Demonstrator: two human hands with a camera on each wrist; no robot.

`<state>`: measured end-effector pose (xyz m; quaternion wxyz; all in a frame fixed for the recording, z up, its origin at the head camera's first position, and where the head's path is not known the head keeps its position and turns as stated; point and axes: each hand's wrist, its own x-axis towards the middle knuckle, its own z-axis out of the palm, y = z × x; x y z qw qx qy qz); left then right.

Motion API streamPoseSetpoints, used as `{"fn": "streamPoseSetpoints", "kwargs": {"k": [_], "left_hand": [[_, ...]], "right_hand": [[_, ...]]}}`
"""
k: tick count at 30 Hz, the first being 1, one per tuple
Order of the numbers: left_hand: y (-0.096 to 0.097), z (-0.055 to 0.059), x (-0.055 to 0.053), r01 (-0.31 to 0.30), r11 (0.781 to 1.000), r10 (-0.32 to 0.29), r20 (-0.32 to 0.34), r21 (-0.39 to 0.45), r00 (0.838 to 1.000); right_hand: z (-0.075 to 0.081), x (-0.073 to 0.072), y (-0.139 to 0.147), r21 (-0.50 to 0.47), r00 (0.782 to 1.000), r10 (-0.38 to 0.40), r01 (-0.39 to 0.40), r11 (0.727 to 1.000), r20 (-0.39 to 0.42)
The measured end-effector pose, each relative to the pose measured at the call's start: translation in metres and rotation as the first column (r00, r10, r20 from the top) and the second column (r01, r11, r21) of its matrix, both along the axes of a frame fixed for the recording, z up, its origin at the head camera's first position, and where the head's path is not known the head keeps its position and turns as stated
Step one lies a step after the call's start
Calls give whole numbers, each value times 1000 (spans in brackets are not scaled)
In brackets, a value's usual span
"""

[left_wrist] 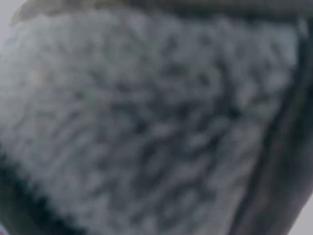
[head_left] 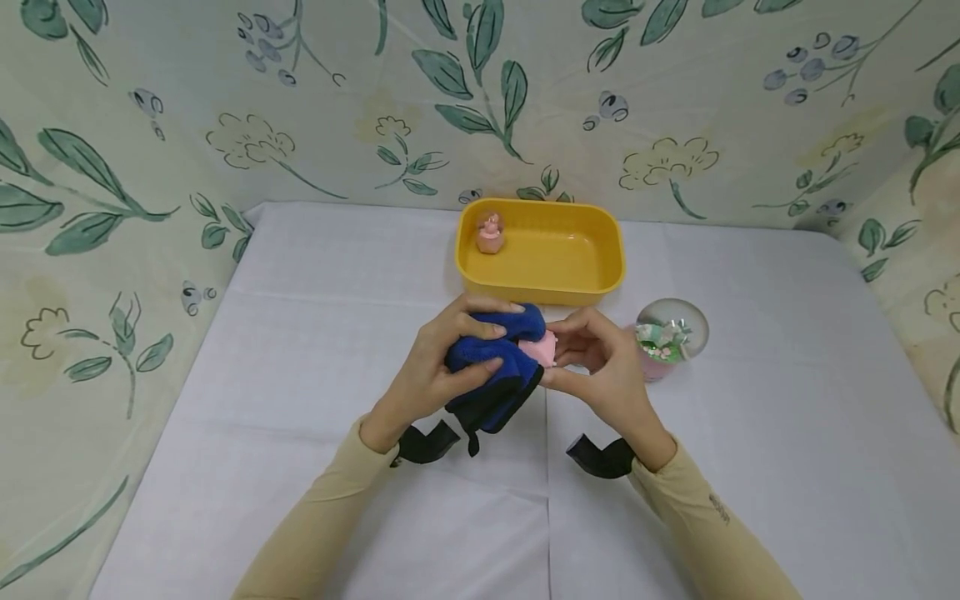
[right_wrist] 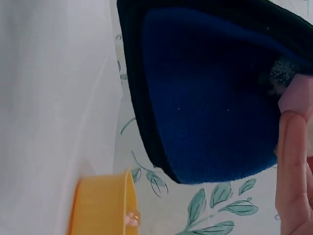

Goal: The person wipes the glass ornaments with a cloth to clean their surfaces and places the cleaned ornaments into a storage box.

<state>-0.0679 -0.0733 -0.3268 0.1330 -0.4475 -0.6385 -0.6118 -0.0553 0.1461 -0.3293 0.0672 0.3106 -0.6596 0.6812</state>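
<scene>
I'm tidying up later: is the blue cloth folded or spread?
Folded over: the blue cloth is bunched in the left hand, doubled beside the pink object.

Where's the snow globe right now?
In the head view, the snow globe sits right of centre on the white tablecloth, just right of the right hand, below and right of the yellow tray.

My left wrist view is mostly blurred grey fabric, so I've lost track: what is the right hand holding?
Observer: The right hand holds a pink object, partly wrapped in a blue cloth.
Operator: What stands close to that hand?
Observer: A clear-domed ornament, just to its right.
Operator: And farther forward?
Observer: A small pink figurine in the left end of a yellow tray.
</scene>
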Motion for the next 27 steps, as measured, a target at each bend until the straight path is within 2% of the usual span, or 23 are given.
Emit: {"fn": "streamPoseSetpoints", "kwargs": {"k": [3, 7, 9, 12, 14, 15, 17, 19, 21, 23, 25, 27], "left_hand": [[1, -1, 0, -30, 999, 30, 8, 10, 1000], [1, -2, -1, -60, 998, 60, 28, 20, 998], [1, -2, -1, -59, 998, 58, 39, 29, 998], [0, -3, -1, -44, 998, 43, 48, 34, 998], [0, -3, -1, -35, 999, 33, 49, 28, 998], [-1, -3, -1, -30, 999, 29, 47, 24, 998], [-1, -2, -1, -23, 1000, 22, 39, 12, 999], [-1, -2, 0, -12, 1000, 12, 31, 6, 999], [0, -2, -1, 2, 1000, -2, 21, 3, 1000], [1, -3, -1, 9, 1000, -9, 19, 2, 1000], [1, -4, 0, 2, 1000, -2, 25, 3, 1000], [1, -5, 1, -17, 1000, 17, 32, 7, 999]], "right_hand": [[1, 2, 0, 70, 1000, -28, 28, 997, -9], [2, 3, 0, 191, 989, -26, 55, 980, -148], [3, 2, 0, 218, 968, -19, 75, 973, -251], [4, -1, 1, 221, 916, -26, 123, 967, -400], [4, -2, 1, 209, 889, -43, 154, 966, -456], [3, -3, 1, 205, 883, -51, 164, 965, -466], [1, -3, 2, 198, 895, -60, 162, 967, -442], [-2, -2, 2, 184, 929, -61, 137, 973, -366], [-5, -1, 1, 147, 972, -52, 88, 985, -230], [-6, 2, -1, 95, 997, -37, 43, 995, -66], [-7, 4, -2, 55, 997, -35, 31, 998, 68], [-7, 6, -3, 62, 990, -50, 42, 997, 130]]}}
